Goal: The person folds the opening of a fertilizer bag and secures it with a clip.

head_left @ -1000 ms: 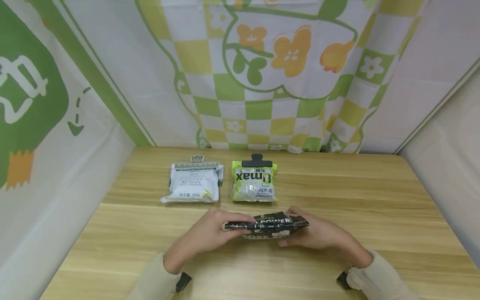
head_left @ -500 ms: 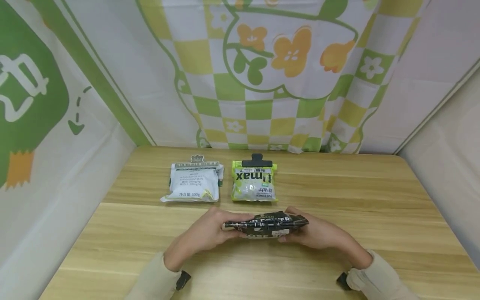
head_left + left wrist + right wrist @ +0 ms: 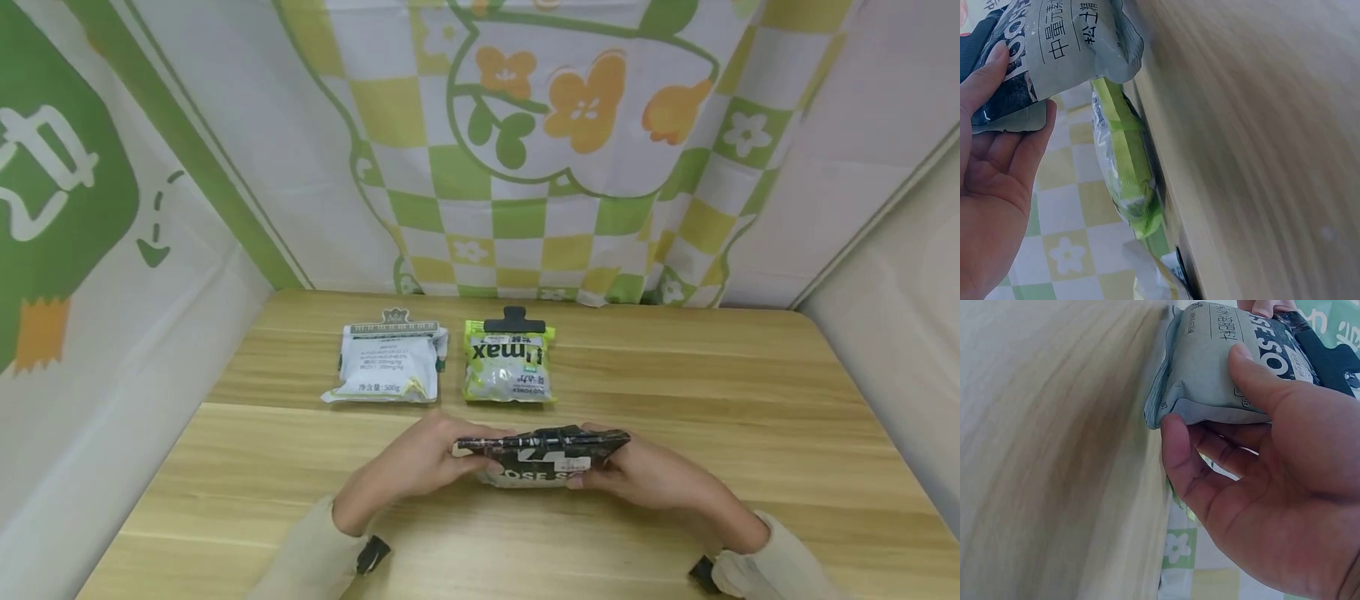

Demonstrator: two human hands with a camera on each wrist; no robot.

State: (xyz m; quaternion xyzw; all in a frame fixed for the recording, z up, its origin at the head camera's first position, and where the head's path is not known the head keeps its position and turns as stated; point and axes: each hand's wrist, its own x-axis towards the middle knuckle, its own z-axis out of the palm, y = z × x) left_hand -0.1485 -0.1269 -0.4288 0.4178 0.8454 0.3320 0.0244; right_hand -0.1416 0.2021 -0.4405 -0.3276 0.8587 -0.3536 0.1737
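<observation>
Between both hands is a plump grey-and-black plastic bag (image 3: pixel 543 473) with large pale letters, its top edge turned up towards the head camera. A dark clip (image 3: pixel 1329 362) is on its top edge in the right wrist view. My left hand (image 3: pixel 420 458) pinches the bag's left side, thumb on the near face and fingers behind. On the right side my right hand (image 3: pixel 648 473) grips it the same way, its thumb (image 3: pixel 1250 369) on the printed face. The bag's lower edge (image 3: pixel 1160 394) is close to the tabletop; whether they touch I cannot tell.
Farther back lie a white bag (image 3: pixel 386 367) under a crown-topped clip (image 3: pixel 395 321) and a green-and-clear bag (image 3: pixel 510 371) under a black clip (image 3: pixel 514 321). The wooden table (image 3: pixel 712 375) meets a patterned curtain (image 3: pixel 525 208) behind. Fabric walls stand at both sides.
Both hands have shifted the bag slightly to the right. It has tipped, so more of its near face shows and the lettering on the far side has gone out of sight.
</observation>
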